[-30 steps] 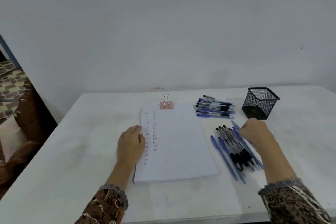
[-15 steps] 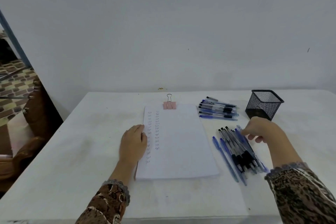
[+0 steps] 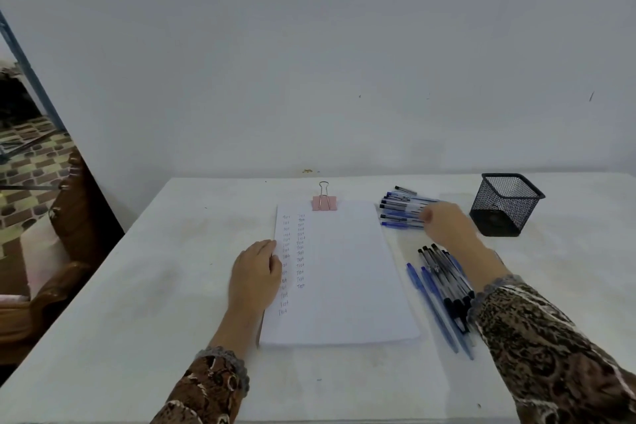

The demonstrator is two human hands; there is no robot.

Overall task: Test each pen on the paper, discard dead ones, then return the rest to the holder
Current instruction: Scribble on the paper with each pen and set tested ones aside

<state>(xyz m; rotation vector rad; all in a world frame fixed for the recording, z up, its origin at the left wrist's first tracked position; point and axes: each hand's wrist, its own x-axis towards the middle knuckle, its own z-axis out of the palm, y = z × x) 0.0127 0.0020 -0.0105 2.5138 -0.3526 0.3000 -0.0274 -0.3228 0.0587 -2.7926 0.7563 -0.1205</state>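
Observation:
A white paper pad (image 3: 347, 272) lies mid-table under a pink binder clip (image 3: 324, 202), with two columns of small written marks down its left side. My left hand (image 3: 256, 272) rests flat on the pad's left edge. My right hand (image 3: 445, 222) is over the right end of the far pile of pens (image 3: 401, 208); its fingers are hidden, so I cannot tell whether it holds a pen. A second pile of black and blue pens (image 3: 440, 289) lies to the right of the pad, partly under my right forearm. The black mesh holder (image 3: 506, 205) stands at the far right and looks empty.
The white table (image 3: 155, 286) meets a plain wall at the back. Its left edge drops off beside a brown wooden chair (image 3: 65, 234) and a patterned floor.
My right hand has left the near pile and moved away from me and to the left, onto the far pile. My left hand has stayed on the pad. The camera shifted slightly.

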